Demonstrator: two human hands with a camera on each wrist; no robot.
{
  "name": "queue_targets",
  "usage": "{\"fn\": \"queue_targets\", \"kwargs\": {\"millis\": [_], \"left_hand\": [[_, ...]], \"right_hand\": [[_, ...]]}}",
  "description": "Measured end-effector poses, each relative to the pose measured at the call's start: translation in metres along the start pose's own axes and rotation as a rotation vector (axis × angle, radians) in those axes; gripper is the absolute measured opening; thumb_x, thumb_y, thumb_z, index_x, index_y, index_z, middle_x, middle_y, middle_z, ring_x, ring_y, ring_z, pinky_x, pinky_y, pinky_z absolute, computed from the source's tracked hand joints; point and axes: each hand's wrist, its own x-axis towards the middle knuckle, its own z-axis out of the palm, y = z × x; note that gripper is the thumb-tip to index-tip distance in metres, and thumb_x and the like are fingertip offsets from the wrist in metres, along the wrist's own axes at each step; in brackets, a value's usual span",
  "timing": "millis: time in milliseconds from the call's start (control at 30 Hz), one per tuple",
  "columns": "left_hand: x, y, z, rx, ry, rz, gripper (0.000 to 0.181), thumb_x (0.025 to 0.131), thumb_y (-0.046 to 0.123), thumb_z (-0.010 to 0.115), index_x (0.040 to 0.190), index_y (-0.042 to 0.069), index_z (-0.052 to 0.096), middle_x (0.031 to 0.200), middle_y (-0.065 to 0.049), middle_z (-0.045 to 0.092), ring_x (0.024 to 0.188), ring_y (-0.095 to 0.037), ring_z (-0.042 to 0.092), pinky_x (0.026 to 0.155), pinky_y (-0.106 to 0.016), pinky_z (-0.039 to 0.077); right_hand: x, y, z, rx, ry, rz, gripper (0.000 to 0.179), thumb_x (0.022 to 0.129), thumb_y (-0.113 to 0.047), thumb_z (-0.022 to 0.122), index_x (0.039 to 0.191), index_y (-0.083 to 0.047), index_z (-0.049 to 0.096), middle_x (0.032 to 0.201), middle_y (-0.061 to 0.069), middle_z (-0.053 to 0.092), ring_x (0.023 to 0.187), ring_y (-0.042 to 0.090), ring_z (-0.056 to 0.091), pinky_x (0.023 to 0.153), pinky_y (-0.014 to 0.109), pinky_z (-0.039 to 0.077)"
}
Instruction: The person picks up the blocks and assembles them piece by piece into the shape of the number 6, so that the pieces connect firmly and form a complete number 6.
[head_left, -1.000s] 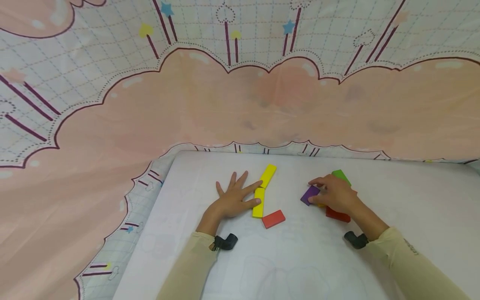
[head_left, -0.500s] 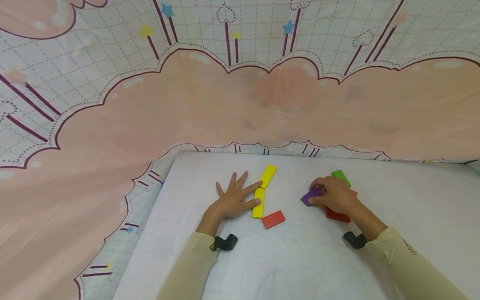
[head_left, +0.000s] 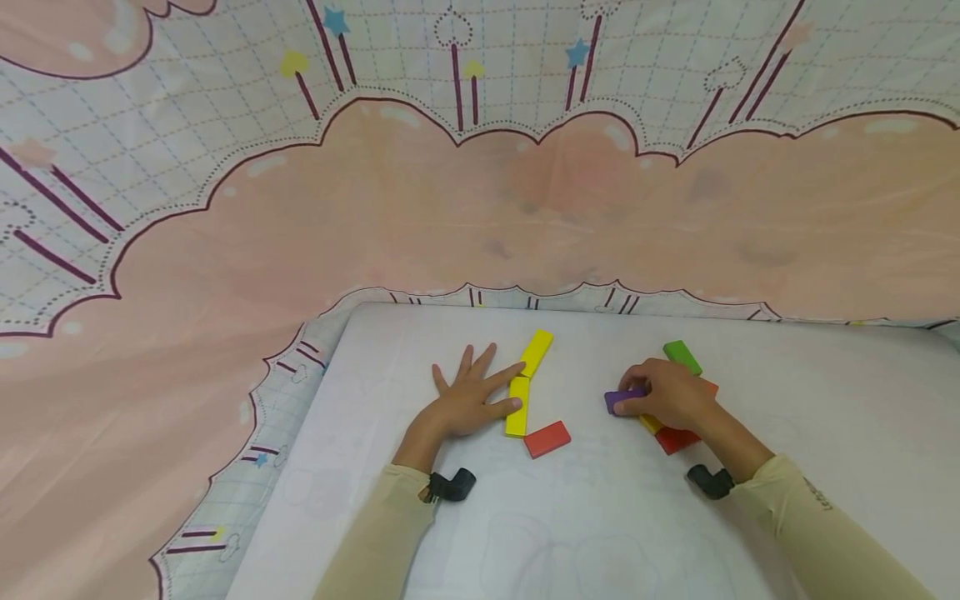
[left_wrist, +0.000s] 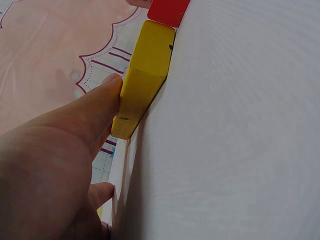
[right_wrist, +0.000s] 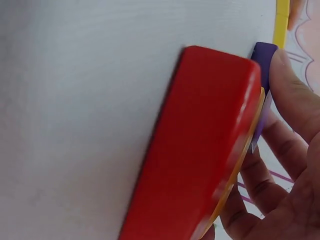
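My left hand [head_left: 468, 404] lies flat with spread fingers, its index fingertip at the far yellow block [head_left: 538, 350] and its thumb on the near yellow block [head_left: 517, 425]. These two blocks meet end to end at a slight angle. A red block [head_left: 548, 439] sits at the near one's lower end. Between thumb and fingers, my right hand [head_left: 667, 393] pinches a purple block [head_left: 613, 403]. Partly covered by that hand are a yellow-orange block [head_left: 651, 424], another red block [right_wrist: 195, 140] and an orange-red block [head_left: 710, 387].
Just beyond my right hand lies a green block [head_left: 682, 357]. All the blocks are on a white tabletop [head_left: 585, 517]. A printed cloth [head_left: 450, 217] hangs behind the table and down its left side.
The purple block has turned in my right hand, and that hand has dipped slightly toward me. The red block beneath it has swung round, showing more yellow-orange. My left hand stays put.
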Motion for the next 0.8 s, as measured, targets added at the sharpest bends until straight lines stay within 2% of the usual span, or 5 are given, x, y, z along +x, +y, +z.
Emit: {"fn": "queue_targets", "kwargs": {"millis": [200,333,600,667,800], "left_hand": [[0.001,0.0,0.001,0.002,-0.001,-0.005,0.064,0.097,0.065,0.052,0.156,0.052,0.031,0.175,0.002,0.0,0.159,-0.035,-0.016,0.11,-0.078,-0.02],[0.001,0.0,0.001,0.004,-0.002,-0.008,0.064,0.097,0.065,0.052,0.156,0.053,0.031,0.175,0.002,0.0,0.159,-0.035,-0.016,0.11,-0.079,-0.02],[0.002,0.0,0.001,0.001,0.003,-0.003,0.064,0.097,0.065,0.052,0.156,0.053,0.031,0.175,0.001,0.0,0.159,-0.034,-0.016,0.11,-0.079,-0.02],[0.002,0.0,0.001,0.001,0.004,-0.003,0.064,0.097,0.065,0.052,0.156,0.053,0.031,0.175,0.001,0.0,0.159,-0.034,-0.016,0.11,-0.079,-0.019],[0.002,0.0,0.0,0.003,0.006,-0.002,0.064,0.097,0.065,0.052,0.156,0.052,0.031,0.175,0.002,0.0,0.159,-0.034,-0.016,0.111,-0.079,-0.019]], "right_hand": [[-0.001,-0.002,-0.001,0.025,-0.012,0.006,0.034,0.084,-0.039,0.083,0.103,-0.016,0.068,0.096,0.004,0.066,0.088,0.021,0.056,0.068,0.028,0.046],[-0.003,-0.001,-0.001,0.05,-0.001,0.023,0.035,0.085,-0.04,0.082,0.105,-0.016,0.065,0.099,0.006,0.068,0.088,0.021,0.057,0.068,0.028,0.047],[-0.01,-0.007,-0.004,0.048,0.023,-0.101,0.031,0.092,-0.03,0.077,0.119,-0.018,0.067,0.111,0.007,0.071,0.101,0.025,0.062,0.078,0.036,0.058],[-0.014,-0.011,-0.004,0.071,0.002,-0.123,0.029,0.094,-0.026,0.075,0.121,-0.017,0.067,0.112,0.007,0.071,0.104,0.026,0.064,0.081,0.039,0.06],[-0.02,-0.019,-0.004,0.149,-0.074,-0.098,0.031,0.096,-0.02,0.071,0.127,-0.019,0.067,0.116,0.006,0.07,0.109,0.028,0.065,0.084,0.04,0.061]]}}
